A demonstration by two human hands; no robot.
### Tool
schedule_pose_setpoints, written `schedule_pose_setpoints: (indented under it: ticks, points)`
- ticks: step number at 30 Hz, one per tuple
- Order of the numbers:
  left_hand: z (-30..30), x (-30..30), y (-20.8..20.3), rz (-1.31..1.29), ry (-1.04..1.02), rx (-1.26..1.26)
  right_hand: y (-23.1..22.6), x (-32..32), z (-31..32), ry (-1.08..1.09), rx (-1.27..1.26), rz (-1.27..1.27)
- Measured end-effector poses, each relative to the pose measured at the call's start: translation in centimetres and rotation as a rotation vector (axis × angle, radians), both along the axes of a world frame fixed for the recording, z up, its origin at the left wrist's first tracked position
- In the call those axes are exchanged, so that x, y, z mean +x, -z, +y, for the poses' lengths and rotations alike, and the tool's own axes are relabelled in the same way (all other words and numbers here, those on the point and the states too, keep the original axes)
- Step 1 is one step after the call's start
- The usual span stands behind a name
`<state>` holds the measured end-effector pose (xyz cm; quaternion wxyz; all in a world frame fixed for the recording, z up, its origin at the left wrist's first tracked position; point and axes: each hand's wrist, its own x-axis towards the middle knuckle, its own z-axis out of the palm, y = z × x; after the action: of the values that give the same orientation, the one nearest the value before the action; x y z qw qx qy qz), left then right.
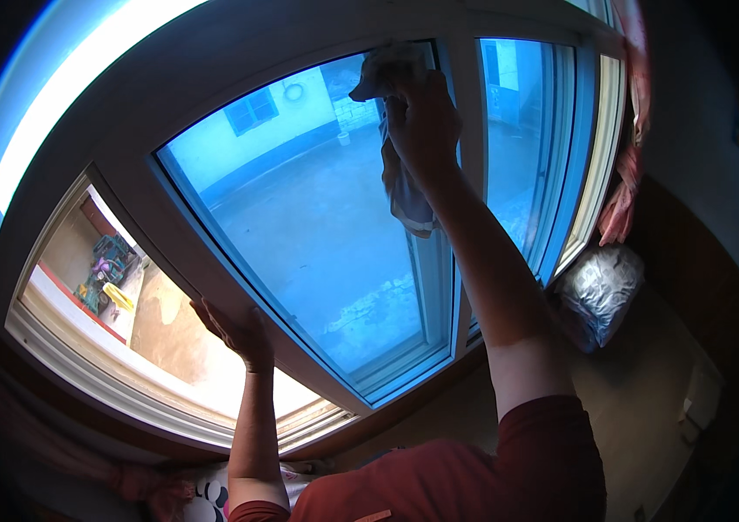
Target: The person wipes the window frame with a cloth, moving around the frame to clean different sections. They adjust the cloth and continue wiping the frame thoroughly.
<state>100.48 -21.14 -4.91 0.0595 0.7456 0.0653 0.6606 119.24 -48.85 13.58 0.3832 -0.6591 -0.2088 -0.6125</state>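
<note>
High up at the top right corner of a blue-tinted window pane (300, 209), my right hand (424, 126) is closed on a pale cloth (408, 200). The bunched top of the cloth lies against the glass and the frame, and its loose end hangs down below my wrist. Lower on the left, my left hand (239, 335) grips the side edge of the window sash (191, 248). Its thumb lies on the sash face and its fingers reach past the edge; shadow hides part of them.
Left of the sash the window stands open above its sill track (152, 413), with a yard outside. To the right are another blue pane (517, 148), a reddish curtain (635, 130) and a shiny stuffed plastic bag (600, 287). Patterned fabric (208, 496) lies below.
</note>
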Motion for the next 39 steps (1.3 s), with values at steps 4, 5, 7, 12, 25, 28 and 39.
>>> schedule_pose_setpoints:
  ticks: [4, 5, 7, 12, 25, 28, 39]
  points:
    - [0.0, -0.9, -0.2, -0.008, -0.029, 0.013, 6.8, -1.4, 1.5, -0.149, -0.102, 0.074]
    - [0.2, -1.2, 0.0, -0.009, -0.027, 0.005, 9.6, -3.4, 1.5, -0.161, -0.178, 0.114]
    - [-0.1, -0.6, -0.2, -0.015, 0.019, -0.003, 19.3, -3.7, 0.9, -0.272, -0.191, 0.138]
    - [-0.5, 0.3, -0.3, -0.005, 0.019, 0.020, 33.3, -8.8, -1.3, -0.334, -0.357, 0.880]
    - [0.6, -0.2, 0.0, 0.020, -0.078, -0.020, 23.8, -6.4, -6.0, -1.746, 0.678, 1.170]
    - [0.5, -0.2, 0.0, 0.017, -0.078, -0.032, 23.0, -6.8, -6.0, -2.247, 0.857, 1.025]
    - [0.6, -0.2, 0.0, 0.014, -0.002, -0.056, 24.3, -5.9, -6.0, -2.213, 0.970, 0.986]
